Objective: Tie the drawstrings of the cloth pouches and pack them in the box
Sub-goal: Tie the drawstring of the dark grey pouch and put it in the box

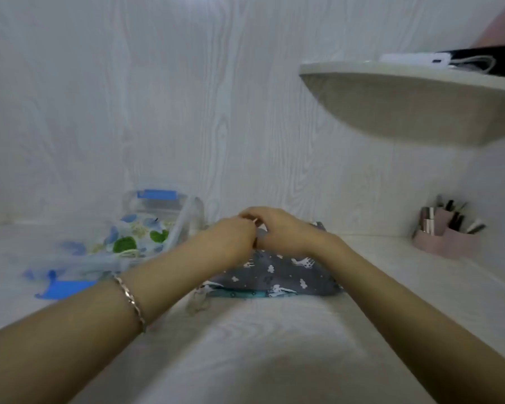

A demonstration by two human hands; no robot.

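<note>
The left hand (231, 237) and right hand (280, 228) meet knuckle to knuckle, fingers curled in and pinching the pale drawstring (254, 220) at the far end of the grey pouch (274, 272). The pouch lies flat on the table (245, 345), under the hands and reaching nearer than them. Little cord shows between the fingertips, so the likeliest slip is an end pulling free before the knot sets, leaving a loop that comes undone in the box. An uneven pull could also bunch the mouth crooked or drag the pouch, since nothing pins it down. A teal edge shows along the pouch's near side; whether it is lining or a second pouch I cannot tell. Just left of the hands stands the clear box (161, 205) with blue clips, open and holding one printed pouch (137, 237) that fills much of it, so room may get tight. What looks like its lid (62, 285) lies nearer, left of the left wrist. Well off to the right, a pink holder (443, 240) carries cosmetics.
</note>
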